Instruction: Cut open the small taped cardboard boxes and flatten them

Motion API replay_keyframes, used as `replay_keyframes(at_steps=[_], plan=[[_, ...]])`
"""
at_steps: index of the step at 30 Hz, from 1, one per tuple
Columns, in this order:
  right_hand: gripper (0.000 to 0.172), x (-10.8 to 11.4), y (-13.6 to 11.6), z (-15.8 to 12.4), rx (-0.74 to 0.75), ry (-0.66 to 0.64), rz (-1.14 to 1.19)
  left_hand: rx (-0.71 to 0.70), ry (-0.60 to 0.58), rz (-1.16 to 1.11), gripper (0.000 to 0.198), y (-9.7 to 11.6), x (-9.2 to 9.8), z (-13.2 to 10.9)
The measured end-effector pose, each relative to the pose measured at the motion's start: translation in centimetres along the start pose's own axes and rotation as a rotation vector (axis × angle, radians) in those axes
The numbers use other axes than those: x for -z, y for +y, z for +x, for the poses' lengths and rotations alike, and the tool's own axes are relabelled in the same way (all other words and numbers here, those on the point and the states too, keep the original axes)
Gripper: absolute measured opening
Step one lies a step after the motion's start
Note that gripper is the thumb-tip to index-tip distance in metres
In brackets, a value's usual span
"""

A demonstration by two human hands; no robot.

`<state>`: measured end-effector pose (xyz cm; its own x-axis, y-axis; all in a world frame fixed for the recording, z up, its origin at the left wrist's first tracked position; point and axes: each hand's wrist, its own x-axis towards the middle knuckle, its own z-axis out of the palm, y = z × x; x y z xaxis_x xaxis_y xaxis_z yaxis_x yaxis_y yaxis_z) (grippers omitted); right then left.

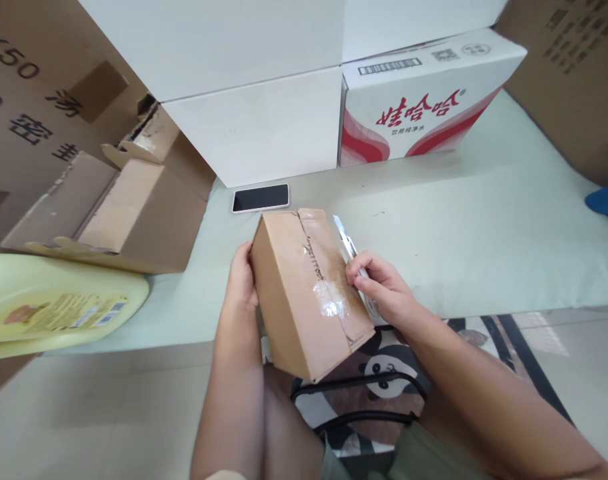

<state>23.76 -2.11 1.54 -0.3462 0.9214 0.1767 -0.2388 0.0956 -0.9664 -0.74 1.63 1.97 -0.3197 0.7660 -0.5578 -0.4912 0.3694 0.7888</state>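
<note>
A brown cardboard box (289,280) is tilted at the near edge of the table, its taped seam facing up. Clear tape shines along the seam, which looks partly torn. My left hand (243,277) grips the box by its left side; most of the fingers are hidden behind it. In my right hand (381,283) is a utility knife (347,241), its blade out and pointing up and away from me. The knife is beside the right edge of the box; I cannot tell whether the blade touches it.
A phone (261,198) lies behind the box. White cartons (264,130) and a red-and-white carton (419,113) line the back. At left are an opened cardboard box (159,207) and a yellow jug (69,300). Something blue (607,201) shows at the right edge.
</note>
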Motion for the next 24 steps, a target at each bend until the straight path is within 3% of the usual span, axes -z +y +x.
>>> replay_keyframes(at_steps=[10, 24], plan=[[0.021, 0.0, 0.5, -0.1, -0.005, 0.013, -0.004, 0.020, 0.027, -0.020, 0.026, 0.3, -0.3, -0.4], [0.018, -0.1, 1.4, -0.3, -0.044, 0.140, 0.030, 0.018, 0.045, -0.037, 0.028, -0.3, -0.6, -0.8]])
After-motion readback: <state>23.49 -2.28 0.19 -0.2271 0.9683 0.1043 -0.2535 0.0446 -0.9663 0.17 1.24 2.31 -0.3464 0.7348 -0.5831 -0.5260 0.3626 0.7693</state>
